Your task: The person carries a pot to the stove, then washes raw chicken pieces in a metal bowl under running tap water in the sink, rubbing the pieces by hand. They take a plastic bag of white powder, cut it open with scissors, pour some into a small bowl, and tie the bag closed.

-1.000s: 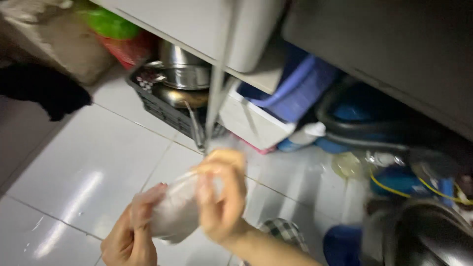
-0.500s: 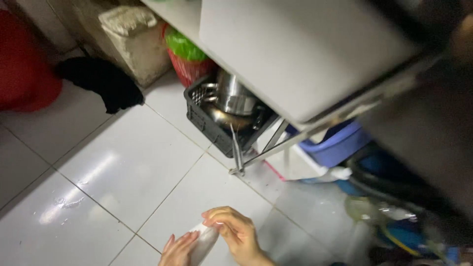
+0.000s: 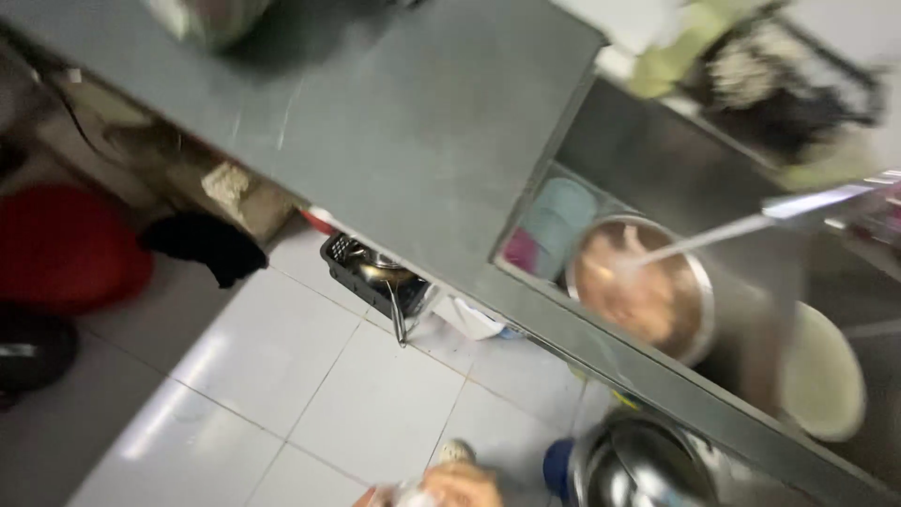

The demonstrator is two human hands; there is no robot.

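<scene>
White crumpled plastic bag (image 3: 405, 494) at the frame's bottom edge, right hand (image 3: 460, 485) curled over it, grip clamped.

Both hands (image 3: 441, 488) and the whitish bag (image 3: 405, 495) are being cropped by the near edge, hiding the grip. Motion blur is smearing the round metal bowl (image 3: 641, 291) in the sink on the right.

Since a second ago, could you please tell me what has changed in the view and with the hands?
The view has swung up from the floor onto the grey counter and the sink with its metal bowl. The hands have slid to the bottom edge, mostly cut off, still around the whitish bag; their grip is unclear. The black crate of pots stays under the counter on the white tiles.
</scene>
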